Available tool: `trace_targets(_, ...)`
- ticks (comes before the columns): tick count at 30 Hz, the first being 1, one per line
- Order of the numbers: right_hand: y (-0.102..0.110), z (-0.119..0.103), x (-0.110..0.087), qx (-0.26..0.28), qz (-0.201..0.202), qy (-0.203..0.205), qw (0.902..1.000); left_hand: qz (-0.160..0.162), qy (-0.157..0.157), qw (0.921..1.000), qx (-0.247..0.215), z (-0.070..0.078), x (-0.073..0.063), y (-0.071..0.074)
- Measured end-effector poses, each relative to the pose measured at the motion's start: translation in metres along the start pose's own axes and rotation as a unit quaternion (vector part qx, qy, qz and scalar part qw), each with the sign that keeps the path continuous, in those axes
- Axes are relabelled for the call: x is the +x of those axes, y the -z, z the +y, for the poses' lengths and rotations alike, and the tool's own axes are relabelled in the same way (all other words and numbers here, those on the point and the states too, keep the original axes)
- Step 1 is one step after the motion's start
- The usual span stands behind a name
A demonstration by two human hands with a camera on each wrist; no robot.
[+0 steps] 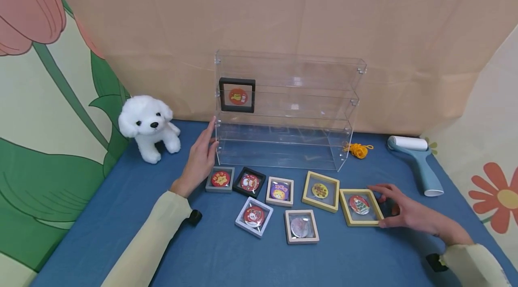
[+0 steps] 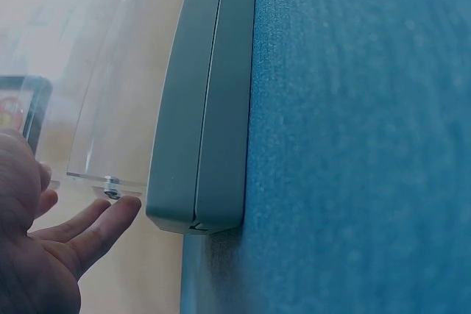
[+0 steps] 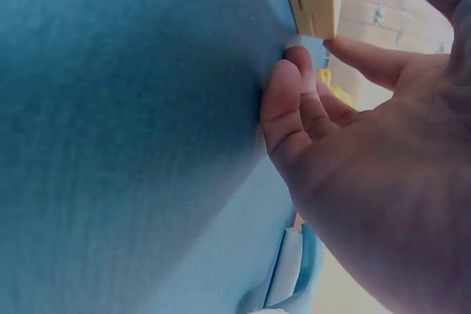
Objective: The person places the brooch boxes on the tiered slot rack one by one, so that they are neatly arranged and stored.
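My left hand rests with extended fingers against the left side of a clear acrylic display shelf. In the left wrist view its fingertips are right at the shelf's edge, beside a grey framed badge. On the right, my right hand holds a yellow square frame with a Christmas tree badge, thumb and forefinger at its right-hand corners. That frame lies on the blue cloth. A black frame with a red badge stands at the left of the shelf's second tier.
Several framed badges, including a yellow one and a white one, lie before the shelf. A white plush dog sits at left. Orange yarn and a blue-handled lint roller lie at right.
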State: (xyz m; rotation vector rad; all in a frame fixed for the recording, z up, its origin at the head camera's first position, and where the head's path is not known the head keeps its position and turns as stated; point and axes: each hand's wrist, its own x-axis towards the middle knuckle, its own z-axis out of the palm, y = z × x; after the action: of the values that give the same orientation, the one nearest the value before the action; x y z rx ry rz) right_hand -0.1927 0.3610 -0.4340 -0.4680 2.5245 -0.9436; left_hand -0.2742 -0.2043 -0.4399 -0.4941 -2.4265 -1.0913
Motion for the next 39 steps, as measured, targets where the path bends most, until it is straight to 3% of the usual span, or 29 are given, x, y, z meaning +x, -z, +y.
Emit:
trace_targets(4, 0.004, 0.004, -0.001, 0.029, -0.023, 0.002, 0.9993, 0.002, -0.003, 1.0, -0.003, 0.0, 0.0, 0.0)
trace_targets(12, 0.007, 0.008, -0.002, 0.03, -0.034, -0.017, 0.9988, 0.003, -0.004, 1.0, 0.001, 0.001, 0.0, 0.0)
trace_targets(22, 0.004, 0.008, -0.001, 0.06, -0.006, -0.004, 0.9982, 0.004, -0.005, 1.0, 0.002, 0.0, 0.0, 0.0)
trace_targets(33, 0.004, 0.012, -0.005, 0.099, -0.001, 0.029, 0.9947, 0.002, -0.004, 1.0, 0.003, 0.001, 0.0, 0.001)
trace_targets(39, 0.004, 0.011, -0.008, 0.114, 0.039, 0.043, 0.9918, 0.001, -0.002, 1.0, 0.004, 0.001, 0.0, 0.0)
